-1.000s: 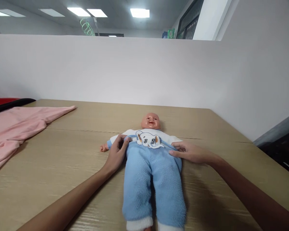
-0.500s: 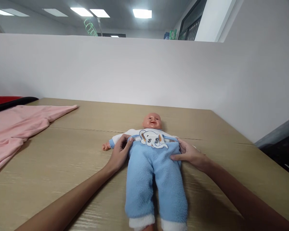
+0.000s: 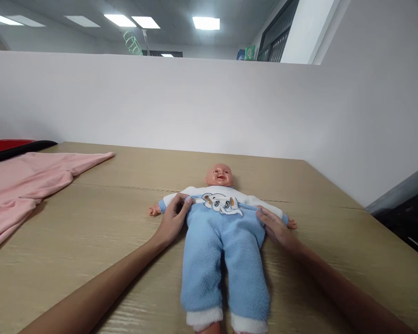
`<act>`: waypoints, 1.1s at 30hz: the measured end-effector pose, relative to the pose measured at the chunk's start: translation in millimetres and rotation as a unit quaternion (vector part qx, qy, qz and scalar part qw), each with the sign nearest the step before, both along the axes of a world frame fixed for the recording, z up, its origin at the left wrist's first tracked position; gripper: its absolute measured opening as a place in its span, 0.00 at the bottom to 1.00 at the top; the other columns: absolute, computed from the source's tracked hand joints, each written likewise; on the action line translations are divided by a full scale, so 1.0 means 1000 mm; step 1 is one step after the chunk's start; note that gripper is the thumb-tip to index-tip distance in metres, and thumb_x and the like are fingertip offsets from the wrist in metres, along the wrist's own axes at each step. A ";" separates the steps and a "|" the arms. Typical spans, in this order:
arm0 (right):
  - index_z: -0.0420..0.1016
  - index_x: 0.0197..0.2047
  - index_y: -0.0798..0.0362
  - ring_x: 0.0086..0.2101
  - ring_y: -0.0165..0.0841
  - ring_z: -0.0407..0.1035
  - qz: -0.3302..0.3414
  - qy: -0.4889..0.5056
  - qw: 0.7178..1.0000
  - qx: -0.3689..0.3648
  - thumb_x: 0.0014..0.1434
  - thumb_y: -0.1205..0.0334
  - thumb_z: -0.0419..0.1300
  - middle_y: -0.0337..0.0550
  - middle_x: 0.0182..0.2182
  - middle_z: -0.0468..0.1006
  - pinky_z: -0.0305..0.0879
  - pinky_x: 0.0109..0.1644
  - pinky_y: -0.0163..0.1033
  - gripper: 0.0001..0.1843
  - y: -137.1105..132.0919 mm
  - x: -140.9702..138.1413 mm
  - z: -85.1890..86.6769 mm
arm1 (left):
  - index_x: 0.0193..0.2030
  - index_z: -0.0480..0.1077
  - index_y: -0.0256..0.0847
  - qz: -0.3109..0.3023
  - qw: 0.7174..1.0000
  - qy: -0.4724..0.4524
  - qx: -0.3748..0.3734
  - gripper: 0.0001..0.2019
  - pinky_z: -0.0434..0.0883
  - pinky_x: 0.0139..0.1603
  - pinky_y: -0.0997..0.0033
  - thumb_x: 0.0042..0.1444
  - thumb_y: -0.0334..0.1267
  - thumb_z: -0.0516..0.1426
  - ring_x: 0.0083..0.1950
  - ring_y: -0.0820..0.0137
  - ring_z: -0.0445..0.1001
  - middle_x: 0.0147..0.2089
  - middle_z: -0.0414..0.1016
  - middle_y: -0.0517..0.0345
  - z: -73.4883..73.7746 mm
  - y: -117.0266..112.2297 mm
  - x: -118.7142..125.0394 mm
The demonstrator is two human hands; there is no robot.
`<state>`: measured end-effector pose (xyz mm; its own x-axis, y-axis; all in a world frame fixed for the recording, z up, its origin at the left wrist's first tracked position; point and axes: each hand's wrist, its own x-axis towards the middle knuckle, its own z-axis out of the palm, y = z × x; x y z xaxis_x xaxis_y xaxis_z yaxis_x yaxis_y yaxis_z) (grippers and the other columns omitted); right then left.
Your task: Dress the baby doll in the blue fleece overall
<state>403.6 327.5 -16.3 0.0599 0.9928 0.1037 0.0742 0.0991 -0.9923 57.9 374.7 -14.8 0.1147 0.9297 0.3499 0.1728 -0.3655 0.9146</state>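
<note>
A baby doll (image 3: 218, 175) lies on its back in the middle of the wooden table (image 3: 125, 222), head away from me. It wears a white top with an elephant patch (image 3: 223, 202) and fluffy blue trousers (image 3: 223, 250). My left hand (image 3: 172, 218) pinches the trousers' waistband at the doll's right side, thumb on top. My right hand (image 3: 275, 227) grips the waistband at the other side, fingers curled against the fabric. Both doll arms stick out sideways past my hands.
A pink cloth (image 3: 24, 178) lies spread over the table's left part, with a black and red thing (image 3: 14, 147) behind it. A white partition wall (image 3: 209, 106) rises along the far edge. The table's right edge drops off near a dark object (image 3: 407, 208).
My right hand slid back along the doll's side and curled onto the waistband; the doll's left arm and hand came into sight. The left hand stayed put.
</note>
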 end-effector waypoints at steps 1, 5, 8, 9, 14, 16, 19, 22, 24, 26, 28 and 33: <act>0.82 0.46 0.45 0.48 0.49 0.78 -0.001 0.010 1.000 -0.010 0.59 0.33 0.68 0.46 0.41 0.84 0.76 0.57 0.53 0.25 0.000 -0.003 0.003 | 0.44 0.72 0.44 0.001 1.000 -0.002 0.002 0.16 0.66 0.52 0.68 0.73 0.54 0.55 0.48 0.65 0.70 0.43 0.74 0.58 0.000 0.000 0.000; 0.74 0.41 0.45 0.35 0.37 0.70 0.026 -0.008 0.999 0.021 0.65 0.38 0.68 0.37 0.34 0.75 0.71 0.42 0.39 0.19 -0.006 -0.011 0.021 | 0.44 0.72 0.44 0.009 1.000 -0.014 0.005 0.17 0.67 0.52 0.68 0.72 0.55 0.55 0.47 0.65 0.70 0.42 0.73 0.58 -0.001 0.001 0.002; 0.70 0.39 0.46 0.31 0.34 0.63 0.050 -0.089 0.991 0.088 0.68 0.41 0.66 0.34 0.30 0.68 0.63 0.36 0.37 0.18 -0.007 -0.016 0.032 | 0.43 0.71 0.44 0.023 1.000 -0.013 0.003 0.18 0.67 0.52 0.68 0.72 0.57 0.54 0.46 0.64 0.70 0.41 0.73 0.58 -0.001 0.002 0.003; 0.71 0.39 0.46 0.32 0.34 0.64 0.054 -0.134 0.984 0.108 0.69 0.41 0.65 0.34 0.30 0.68 0.63 0.37 0.38 0.18 -0.006 -0.017 0.035 | 0.43 0.71 0.44 0.024 1.000 -0.014 0.002 0.18 0.67 0.51 0.68 0.72 0.57 0.54 0.46 0.64 0.70 0.41 0.73 0.58 -0.001 0.002 0.003; 0.74 0.36 0.47 0.33 0.38 0.68 0.018 -0.330 0.938 0.104 0.73 0.40 0.57 0.37 0.30 0.73 0.60 0.41 0.43 0.21 0.008 -0.019 0.031 | 0.42 0.70 0.44 0.016 1.000 -0.024 -0.005 0.18 0.66 0.49 0.69 0.73 0.55 0.54 0.44 0.66 0.68 0.39 0.70 0.60 0.000 0.001 0.001; 0.73 0.33 0.47 0.32 0.39 0.68 -0.007 -0.362 0.928 0.085 0.74 0.39 0.54 0.38 0.29 0.75 0.59 0.40 0.44 0.24 0.014 -0.021 0.031 | 0.42 0.70 0.44 0.014 1.000 -0.024 -0.008 0.18 0.66 0.48 0.69 0.74 0.55 0.53 0.43 0.66 0.68 0.39 0.70 0.60 0.001 0.000 0.001; 0.74 0.35 0.47 0.38 0.44 0.71 -0.049 -0.399 0.906 0.135 0.73 0.41 0.55 0.44 0.34 0.78 0.62 0.46 0.47 0.22 0.026 -0.030 0.042 | 0.43 0.69 0.44 0.020 0.999 -0.033 -0.012 0.17 0.66 0.49 0.69 0.74 0.55 0.53 0.44 0.66 0.69 0.40 0.71 0.60 0.001 -0.002 0.002; 0.76 0.44 0.48 0.46 0.47 0.73 -0.071 -0.407 0.887 0.207 0.72 0.46 0.57 0.48 0.42 0.80 0.65 0.54 0.50 0.15 0.043 -0.051 0.069 | 0.46 0.69 0.44 0.030 0.998 -0.048 -0.008 0.16 0.67 0.49 0.69 0.72 0.55 0.55 0.44 0.67 0.69 0.41 0.71 0.60 0.001 -0.004 0.003; 0.77 0.48 0.47 0.46 0.44 0.75 -0.005 -0.388 0.897 0.212 0.73 0.50 0.56 0.48 0.45 0.82 0.68 0.53 0.47 0.13 0.059 -0.073 0.089 | 0.47 0.69 0.44 0.035 0.998 -0.054 -0.002 0.15 0.67 0.49 0.69 0.71 0.55 0.57 0.45 0.67 0.69 0.42 0.71 0.59 0.001 -0.006 0.003; 0.76 0.50 0.48 0.44 0.41 0.76 0.116 -0.398 0.884 0.215 0.75 0.52 0.55 0.46 0.46 0.83 0.69 0.51 0.45 0.12 0.079 -0.099 0.104 | 0.48 0.69 0.45 0.038 0.997 -0.061 0.007 0.14 0.67 0.50 0.69 0.71 0.54 0.58 0.46 0.66 0.70 0.44 0.72 0.59 0.001 -0.009 0.002; 0.75 0.52 0.51 0.48 0.42 0.76 0.225 -0.462 0.824 0.240 0.75 0.56 0.54 0.49 0.49 0.83 0.68 0.56 0.47 0.12 0.103 -0.126 0.111 | 0.49 0.70 0.45 0.037 0.997 -0.070 0.021 0.13 0.68 0.52 0.68 0.71 0.52 0.59 0.48 0.66 0.71 0.46 0.73 0.58 0.000 -0.011 0.001; 0.79 0.58 0.49 0.53 0.44 0.76 0.413 -0.498 0.728 0.226 0.59 0.66 0.72 0.49 0.56 0.82 0.70 0.55 0.44 0.24 0.162 -0.184 0.101 | 0.49 0.70 0.46 0.029 0.996 -0.075 0.029 0.10 0.67 0.54 0.67 0.72 0.49 0.59 0.49 0.66 0.71 0.46 0.74 0.58 0.000 -0.012 0.001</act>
<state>219.5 489.4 85.2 -0.8670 0.4981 0.0151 0.4643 0.8184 -0.3387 58.7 362.2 -15.0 0.0037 0.9106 0.4132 0.0575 -0.4127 0.9090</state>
